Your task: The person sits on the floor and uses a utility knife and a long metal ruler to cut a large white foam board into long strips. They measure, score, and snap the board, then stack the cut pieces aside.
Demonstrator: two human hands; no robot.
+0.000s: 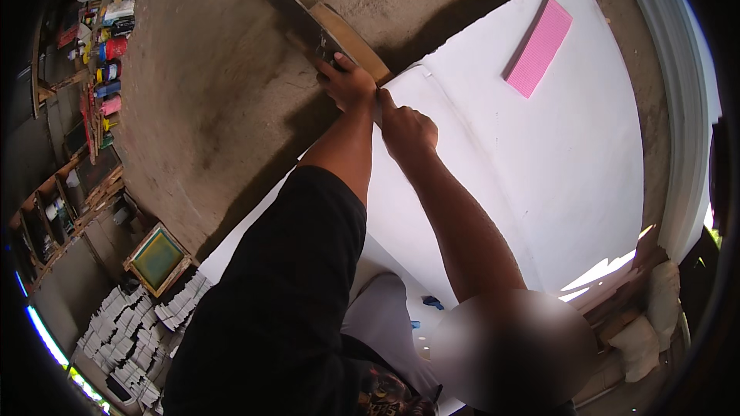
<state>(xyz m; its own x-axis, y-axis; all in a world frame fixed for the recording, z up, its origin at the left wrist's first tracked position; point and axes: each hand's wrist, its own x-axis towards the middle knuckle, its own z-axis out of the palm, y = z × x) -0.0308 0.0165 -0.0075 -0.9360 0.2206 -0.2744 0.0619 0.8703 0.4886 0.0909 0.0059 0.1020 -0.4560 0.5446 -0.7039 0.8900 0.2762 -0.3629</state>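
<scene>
A large white sheet (570,146) spreads across the middle and right, its far left edge running under my arms. My left hand (351,83) reaches past that edge, its fingers curled round a long, narrow dark board (297,15). A tan wooden piece (351,38) lies alongside the board. Close by, my right hand (408,129) is closed at the white sheet's edge. A thin greyish sliver shows beside its fingers, too small to name. My two hands almost touch.
A pink ribbed slab (539,46) lies on the white sheet at the far right. Colourful containers (114,48) line the left side. A framed screen (158,258) and stacked white pieces (123,335) sit lower left. Long pale panels (678,108) stand along the right.
</scene>
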